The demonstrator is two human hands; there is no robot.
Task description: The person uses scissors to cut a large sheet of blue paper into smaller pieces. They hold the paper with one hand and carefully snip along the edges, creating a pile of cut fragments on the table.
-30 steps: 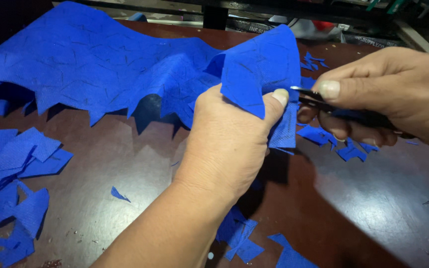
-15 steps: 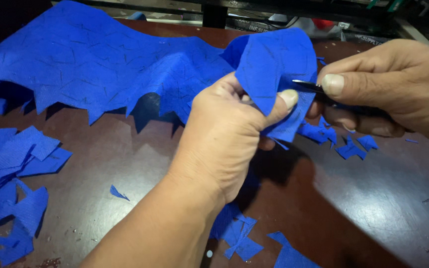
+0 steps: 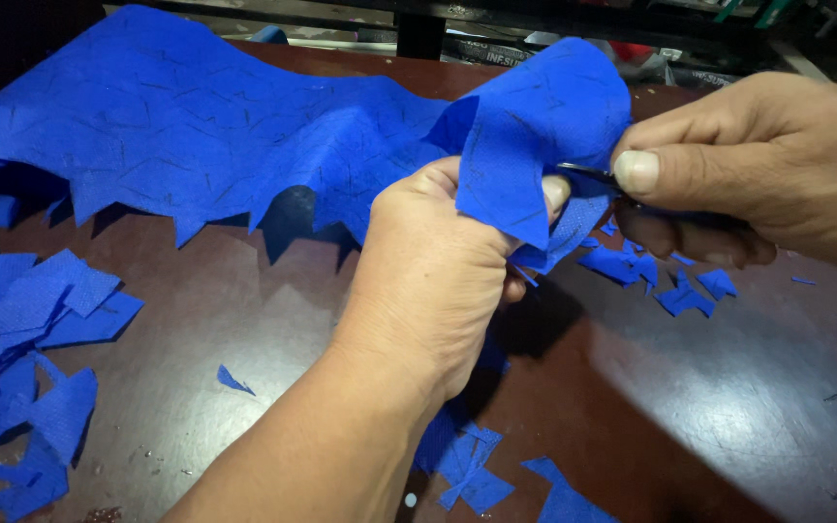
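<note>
- The large sheet of bright blue woven fabric marked with dark pattern lines (image 3: 196, 126) lies across the dark brown table (image 3: 709, 387), its near edge already jagged; one flap is lifted off the surface between the two hands.
- The left hand (image 3: 438, 281) pinches that raised flap, thumb and fingers closed on the cloth, holding it taut and upright.
- The right hand (image 3: 758, 165) is closed around a pair of dark-handled scissors (image 3: 598, 174); only a thin part of the blades shows, meeting the flap's right edge. Whether the blades are open or shut cannot be told.
- To cut well, I judge the cloth should stay stretched, the blades following a drawn line, and the left thumb kept clear of the cutting edge, which sits very near it.
- Cut blue fabric pieces (image 3: 21, 320) are piled at the left; smaller blue offcuts (image 3: 670, 281) lie under the right hand, and more near the left forearm.
</note>
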